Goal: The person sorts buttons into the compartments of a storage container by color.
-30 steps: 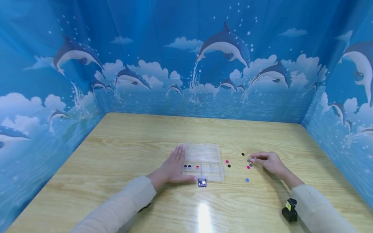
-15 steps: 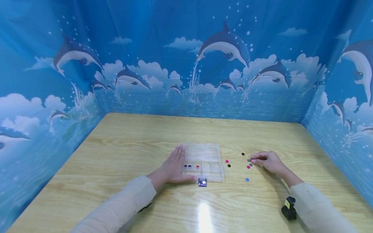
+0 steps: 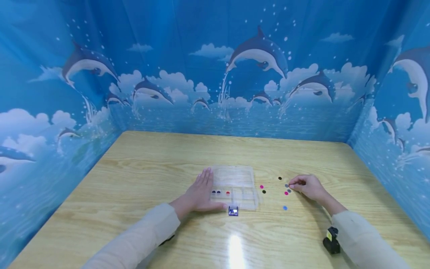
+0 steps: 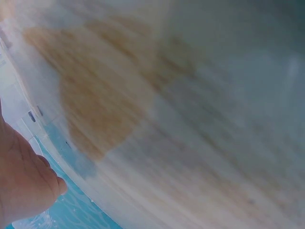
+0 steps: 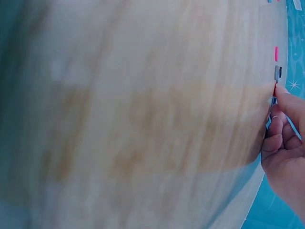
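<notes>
- Box in clear plastic point(image 3: 248, 204), sitting open on your wood-look table point(image 3: 151, 157), lid point(image 3: 233, 176) laid back on the far side.
- Your left hand point(image 3: 201, 190) is flat along the box's left edge, fingers straight, not grasping anything. Thumb reaches along the near edge, close to a purple piece point(image 3: 233, 211) sticking out there.
- Inside the box you've got two dark discs point(image 3: 218, 191) toward the left, plus a red disc point(image 3: 227, 192) just right of them.
- Your right hand point(image 3: 310, 186) is off to the right of the box, thumb and finger pinching a small red piece point(image 5: 275, 89). Can't tell if it's clear of the table.
- Also right of the box: one pink disc point(image 3: 261, 186) and one black disc point(image 3: 264, 192) nearest it, then another black point(image 3: 280, 178), two greyish discs point(image 3: 289, 191) and a second pink point(image 3: 286, 193) farther out, by your fingertips.
- Blue disc point(image 3: 284, 208) lies right of the box too, closer to you.
</notes>
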`<state>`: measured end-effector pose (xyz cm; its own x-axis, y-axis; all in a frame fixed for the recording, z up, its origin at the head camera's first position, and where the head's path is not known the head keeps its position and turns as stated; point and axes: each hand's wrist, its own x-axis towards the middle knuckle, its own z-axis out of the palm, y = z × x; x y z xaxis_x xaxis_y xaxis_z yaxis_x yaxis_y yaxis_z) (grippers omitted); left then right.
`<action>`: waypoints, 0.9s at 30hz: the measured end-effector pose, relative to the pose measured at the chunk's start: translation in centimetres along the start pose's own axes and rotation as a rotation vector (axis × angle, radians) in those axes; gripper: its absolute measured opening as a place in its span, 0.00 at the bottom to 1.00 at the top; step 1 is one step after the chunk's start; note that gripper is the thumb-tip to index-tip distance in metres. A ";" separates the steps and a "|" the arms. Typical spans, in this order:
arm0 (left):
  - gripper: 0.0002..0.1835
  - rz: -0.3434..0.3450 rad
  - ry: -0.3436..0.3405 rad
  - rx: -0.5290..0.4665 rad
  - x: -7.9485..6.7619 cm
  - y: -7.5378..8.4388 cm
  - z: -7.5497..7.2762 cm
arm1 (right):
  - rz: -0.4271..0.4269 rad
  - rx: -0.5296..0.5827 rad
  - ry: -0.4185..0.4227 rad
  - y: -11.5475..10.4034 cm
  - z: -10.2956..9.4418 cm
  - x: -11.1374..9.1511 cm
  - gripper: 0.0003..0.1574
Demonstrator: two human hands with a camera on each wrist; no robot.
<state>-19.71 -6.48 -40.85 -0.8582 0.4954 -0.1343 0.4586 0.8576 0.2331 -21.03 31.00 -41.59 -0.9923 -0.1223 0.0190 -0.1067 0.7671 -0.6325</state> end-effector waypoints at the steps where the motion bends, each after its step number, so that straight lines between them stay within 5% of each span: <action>1: 0.64 -0.001 0.000 0.000 0.0 0.0 0.0 | 0.003 -0.003 0.001 0.0 0.0 0.0 0.07; 27: 0.63 0.011 -0.005 -0.001 -0.2 0.2 -0.4 | 0.015 -0.013 0.011 -0.6 -0.3 -0.2 0.08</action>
<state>-19.52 -6.51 -40.42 -0.8521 0.5052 -0.1367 0.4674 0.8521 0.2357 -20.79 30.77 -40.95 -0.9944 -0.1040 0.0187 -0.0930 0.7767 -0.6229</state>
